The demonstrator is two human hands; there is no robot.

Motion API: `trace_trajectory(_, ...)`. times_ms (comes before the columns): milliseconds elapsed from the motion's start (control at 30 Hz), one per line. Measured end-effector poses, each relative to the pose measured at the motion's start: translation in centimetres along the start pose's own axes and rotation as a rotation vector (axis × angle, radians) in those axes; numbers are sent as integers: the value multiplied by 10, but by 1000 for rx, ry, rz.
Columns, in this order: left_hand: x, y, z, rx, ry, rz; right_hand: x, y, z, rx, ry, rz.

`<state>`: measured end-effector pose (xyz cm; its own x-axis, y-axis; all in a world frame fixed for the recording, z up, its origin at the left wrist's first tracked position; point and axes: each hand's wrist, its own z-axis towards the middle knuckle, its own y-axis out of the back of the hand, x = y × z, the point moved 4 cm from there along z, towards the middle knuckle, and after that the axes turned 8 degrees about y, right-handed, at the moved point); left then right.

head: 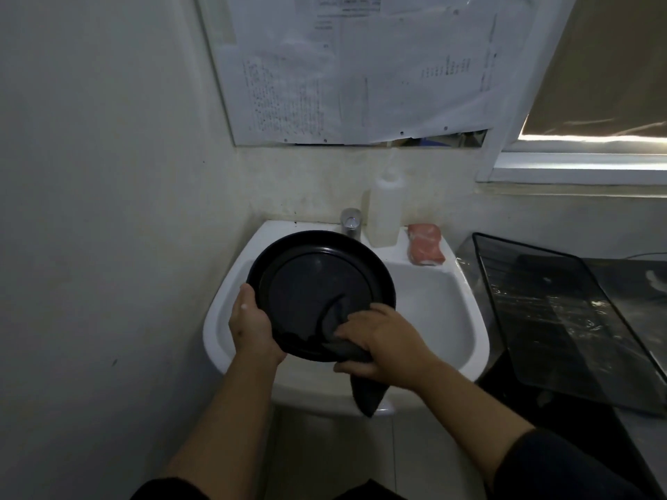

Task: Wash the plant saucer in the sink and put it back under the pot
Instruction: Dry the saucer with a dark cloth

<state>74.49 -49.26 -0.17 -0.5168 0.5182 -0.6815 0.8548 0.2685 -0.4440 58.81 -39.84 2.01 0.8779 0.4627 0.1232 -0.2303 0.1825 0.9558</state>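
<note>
A round black plant saucer [310,283] is held tilted over the white sink [444,301]. My left hand [251,323] grips the saucer's left rim from below. My right hand [382,341] holds a dark grey cloth [364,387] against the saucer's lower right edge, with the cloth's loose end hanging below over the sink's front rim. The pot is not in view.
A chrome tap [351,222] stands at the back of the sink, with a white plastic bottle [386,211] and an orange sponge [426,245] beside it. A dark transparent tray [563,319] lies on the counter to the right. A wall is close on the left.
</note>
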Motion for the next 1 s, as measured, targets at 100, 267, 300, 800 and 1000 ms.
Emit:
trace_trajectory(100, -6, 0, -1, 46, 84, -22, -30, 13, -6, -62, 0, -30)
trace_trajectory(267, 5, -5, -8, 144, 269, -45, -42, 43, -10, -459, -77, -19)
trace_trajectory(300, 7, -5, -8, 141, 303, -55, -37, 48, -9, -541, -83, -10)
trace_trajectory(800, -9, -12, -23, 173, -264, 540, -33, 85, 15, -722, -582, 358)
trace_trajectory(1000, -25, -20, -37, 362, -519, 756, -73, 90, 15, -956, -1000, 523)
